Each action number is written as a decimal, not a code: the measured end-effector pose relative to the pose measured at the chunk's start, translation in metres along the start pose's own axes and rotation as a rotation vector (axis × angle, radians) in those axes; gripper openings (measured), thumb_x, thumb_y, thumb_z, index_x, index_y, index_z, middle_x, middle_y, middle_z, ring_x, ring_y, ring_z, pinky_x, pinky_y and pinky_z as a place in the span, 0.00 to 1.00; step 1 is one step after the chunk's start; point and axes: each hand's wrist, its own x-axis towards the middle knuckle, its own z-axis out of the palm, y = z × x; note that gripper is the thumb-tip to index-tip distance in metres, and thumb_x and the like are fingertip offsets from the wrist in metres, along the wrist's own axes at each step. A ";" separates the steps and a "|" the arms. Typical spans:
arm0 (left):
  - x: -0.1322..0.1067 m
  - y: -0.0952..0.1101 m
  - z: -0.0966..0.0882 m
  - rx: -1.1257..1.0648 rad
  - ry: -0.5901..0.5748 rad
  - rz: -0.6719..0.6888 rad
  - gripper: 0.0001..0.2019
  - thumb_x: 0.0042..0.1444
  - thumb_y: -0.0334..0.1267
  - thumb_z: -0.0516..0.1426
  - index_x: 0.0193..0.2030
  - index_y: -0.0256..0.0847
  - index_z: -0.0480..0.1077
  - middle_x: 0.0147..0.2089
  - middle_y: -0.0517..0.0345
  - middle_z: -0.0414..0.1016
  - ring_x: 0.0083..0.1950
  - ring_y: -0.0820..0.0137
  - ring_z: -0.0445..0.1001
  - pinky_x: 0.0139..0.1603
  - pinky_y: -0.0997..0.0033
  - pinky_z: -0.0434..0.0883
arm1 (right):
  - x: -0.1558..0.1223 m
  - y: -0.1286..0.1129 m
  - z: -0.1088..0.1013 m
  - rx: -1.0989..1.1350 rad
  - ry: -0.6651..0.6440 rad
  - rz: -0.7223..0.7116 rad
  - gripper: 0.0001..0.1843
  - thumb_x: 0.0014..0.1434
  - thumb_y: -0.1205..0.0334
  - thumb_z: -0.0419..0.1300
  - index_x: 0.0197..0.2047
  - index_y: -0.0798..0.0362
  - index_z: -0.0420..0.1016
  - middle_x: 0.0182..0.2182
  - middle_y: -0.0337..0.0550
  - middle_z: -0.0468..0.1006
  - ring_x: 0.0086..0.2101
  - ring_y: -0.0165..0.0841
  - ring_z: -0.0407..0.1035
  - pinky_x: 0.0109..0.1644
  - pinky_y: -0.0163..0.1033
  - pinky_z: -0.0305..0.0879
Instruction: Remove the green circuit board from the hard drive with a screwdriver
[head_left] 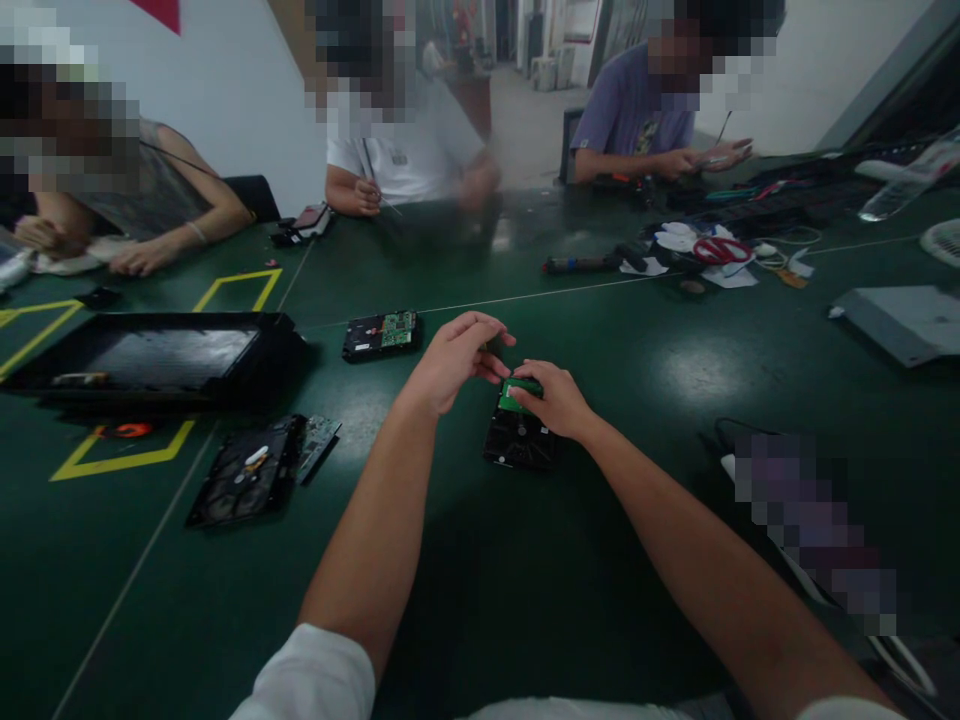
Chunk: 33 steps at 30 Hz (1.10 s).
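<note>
In front of me a black hard drive (519,442) lies on the green table with its underside up, a green circuit board (516,394) at its far end. My right hand (556,398) rests over that end, thumb on the board and fingers curled round the far right edge. My left hand (463,358) hovers just beyond the drive's upper left, its bent fingers apart and no object visible in them. Farther left lies another hard drive (381,334) with its board fitted. Nearer, a drive body (246,472) sits beside a loose circuit board (318,448).
A black tray (161,350) stands at left by yellow tape marks. A screwdriver-like tool (581,264), cables (721,250) and a grey metal case (900,322) lie toward the right. A blurred-out item (810,530) is near my right arm. Several people sit across the table.
</note>
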 end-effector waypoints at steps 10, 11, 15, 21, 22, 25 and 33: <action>0.001 0.001 -0.002 0.056 0.004 0.036 0.10 0.62 0.41 0.58 0.43 0.38 0.77 0.41 0.53 0.79 0.27 0.74 0.76 0.23 0.76 0.67 | 0.000 -0.004 -0.002 -0.009 -0.013 0.013 0.12 0.70 0.54 0.64 0.55 0.44 0.78 0.60 0.48 0.80 0.67 0.49 0.67 0.65 0.64 0.62; 0.000 0.001 -0.001 0.048 0.009 0.034 0.09 0.61 0.40 0.58 0.43 0.38 0.76 0.42 0.53 0.80 0.27 0.74 0.77 0.23 0.76 0.67 | 0.000 -0.004 -0.003 -0.009 -0.014 0.013 0.12 0.70 0.54 0.64 0.55 0.44 0.78 0.60 0.48 0.80 0.67 0.49 0.67 0.65 0.64 0.62; 0.001 0.000 -0.002 0.017 0.071 0.021 0.07 0.62 0.40 0.58 0.41 0.39 0.73 0.41 0.52 0.81 0.26 0.73 0.77 0.23 0.75 0.68 | 0.000 -0.004 -0.003 0.002 -0.015 0.007 0.13 0.70 0.54 0.64 0.55 0.44 0.77 0.60 0.47 0.80 0.68 0.49 0.67 0.66 0.63 0.62; 0.003 -0.001 -0.004 0.060 0.084 0.051 0.08 0.61 0.40 0.59 0.39 0.39 0.76 0.37 0.56 0.77 0.26 0.74 0.77 0.23 0.76 0.69 | 0.000 -0.004 -0.002 0.008 -0.001 0.015 0.12 0.69 0.53 0.64 0.54 0.43 0.78 0.59 0.47 0.81 0.67 0.49 0.67 0.66 0.63 0.62; 0.002 -0.001 -0.004 0.066 0.069 0.047 0.09 0.61 0.41 0.59 0.40 0.39 0.77 0.37 0.56 0.77 0.26 0.74 0.77 0.23 0.76 0.69 | 0.000 -0.004 -0.002 0.009 0.002 0.015 0.12 0.69 0.54 0.64 0.55 0.43 0.78 0.59 0.47 0.81 0.67 0.49 0.67 0.66 0.63 0.62; 0.000 0.000 -0.004 0.059 0.027 0.017 0.10 0.61 0.42 0.59 0.43 0.40 0.77 0.42 0.53 0.79 0.25 0.73 0.78 0.21 0.74 0.69 | 0.000 -0.003 -0.001 0.005 0.007 0.014 0.13 0.69 0.53 0.65 0.54 0.44 0.78 0.59 0.48 0.81 0.67 0.50 0.67 0.65 0.63 0.62; 0.001 -0.002 -0.004 -0.016 0.001 0.006 0.09 0.62 0.43 0.58 0.43 0.40 0.72 0.46 0.51 0.82 0.29 0.71 0.81 0.28 0.73 0.75 | -0.001 -0.004 -0.002 -0.008 -0.011 0.015 0.14 0.69 0.53 0.64 0.56 0.44 0.77 0.61 0.47 0.80 0.68 0.48 0.66 0.66 0.62 0.62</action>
